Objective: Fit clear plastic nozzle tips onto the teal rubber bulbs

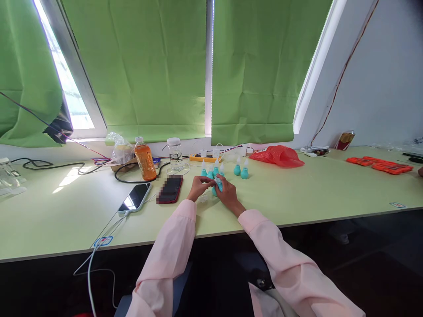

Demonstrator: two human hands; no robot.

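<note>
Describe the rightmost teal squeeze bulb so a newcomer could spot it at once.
Find the pale-green table, then the red plastic bag on it. Left of that, beyond the right hand, two teal bulbs stand as a pair; the rightmost squeeze bulb is the nearer one.

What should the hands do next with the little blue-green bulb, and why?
Maybe the left hand should press the pale tip down while the right hand steadies the bulb: both hands meet there, and the other bulbs behind have upright tips.
</note>
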